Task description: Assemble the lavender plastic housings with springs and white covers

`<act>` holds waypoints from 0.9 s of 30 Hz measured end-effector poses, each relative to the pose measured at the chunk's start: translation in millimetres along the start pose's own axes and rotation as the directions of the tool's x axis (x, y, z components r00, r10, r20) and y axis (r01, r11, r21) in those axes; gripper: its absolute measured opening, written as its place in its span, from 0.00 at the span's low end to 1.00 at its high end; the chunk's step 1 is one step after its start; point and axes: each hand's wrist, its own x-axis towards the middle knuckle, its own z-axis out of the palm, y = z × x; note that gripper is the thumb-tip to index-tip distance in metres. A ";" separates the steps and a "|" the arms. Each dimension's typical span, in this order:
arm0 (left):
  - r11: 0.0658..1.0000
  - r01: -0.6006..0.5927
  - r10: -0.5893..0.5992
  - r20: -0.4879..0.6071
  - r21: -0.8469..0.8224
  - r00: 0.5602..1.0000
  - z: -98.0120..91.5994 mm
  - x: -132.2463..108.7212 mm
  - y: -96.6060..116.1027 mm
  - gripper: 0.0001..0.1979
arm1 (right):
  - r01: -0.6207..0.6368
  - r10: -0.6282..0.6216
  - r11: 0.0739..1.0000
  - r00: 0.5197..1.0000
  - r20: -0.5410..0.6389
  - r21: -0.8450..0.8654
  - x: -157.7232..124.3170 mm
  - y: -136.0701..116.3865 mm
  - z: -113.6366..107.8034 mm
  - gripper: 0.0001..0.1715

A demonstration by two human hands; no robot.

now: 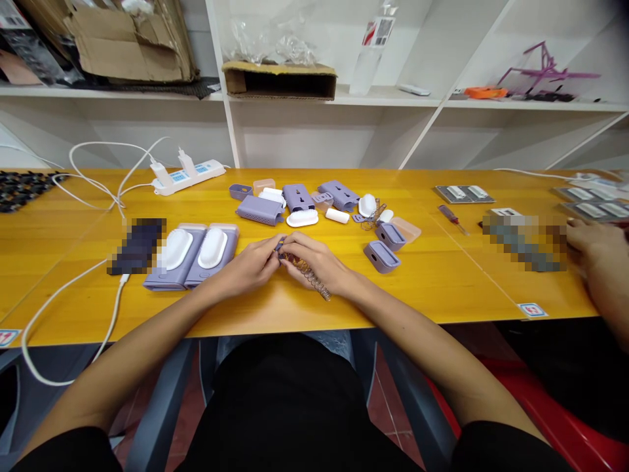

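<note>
My left hand (254, 265) and my right hand (319, 259) meet over the table, fingers closed together around a small dark part mostly hidden by them. A metal coil spring (320, 286) trails out below my right hand's fingers, slanting down to the right. Left of my hands lie two purple dispenser-like cases (196, 280), each with a white oval piece on it. Beyond my fingertips are several loose purple housings (260, 210) and a white oval cap (302, 218). To the right sit two small purple boxes (382, 257), with a tangle of springs (376, 215) behind them.
A phone (137, 246) on a white cable and a power strip (189, 177) are at the left. A screwdriver (453, 219) and metal plates (464, 194) lie at the right. Another person's hand (597, 246) works at the far right. White shelves (304, 131) stand behind.
</note>
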 end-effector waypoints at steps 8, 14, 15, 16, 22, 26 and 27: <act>0.944 0.164 -0.116 0.177 -0.287 0.977 -18.5 0.0 13.5 0.09 | -0.023 0.023 0.996 1.000 -0.001 0.092 1.9 -1.3 -7.1 0.08; 0.893 0.238 -0.162 0.221 -0.382 0.962 -17.2 -0.1 9.9 0.14 | -0.028 0.029 0.993 1.000 -0.011 0.119 1.3 0.4 -9.6 0.09; 0.886 0.243 -0.168 0.215 -0.396 0.962 -15.7 -0.3 8.8 0.15 | -0.028 0.030 0.993 0.999 -0.014 0.113 1.1 0.6 -9.4 0.10; 0.878 0.245 -0.173 0.205 -0.411 0.963 -14.1 -0.5 7.8 0.15 | -0.028 0.030 0.994 0.999 -0.019 0.106 1.0 0.5 -9.2 0.10; 0.841 0.238 -0.201 0.129 -0.486 0.971 -4.0 -2.2 0.8 0.15 | -0.033 0.035 0.998 0.998 -0.043 0.059 1.5 -1.9 -7.3 0.11; 0.821 0.219 -0.210 0.078 -0.527 0.975 2.7 -2.9 -4.9 0.20 | -0.020 0.023 0.999 0.998 -0.061 0.038 0.7 -1.1 -5.4 0.11; 0.819 0.209 -0.208 0.063 -0.534 0.976 4.3 -2.8 -6.0 0.22 | -0.022 0.024 0.999 0.998 -0.062 0.031 0.2 -0.4 -5.0 0.12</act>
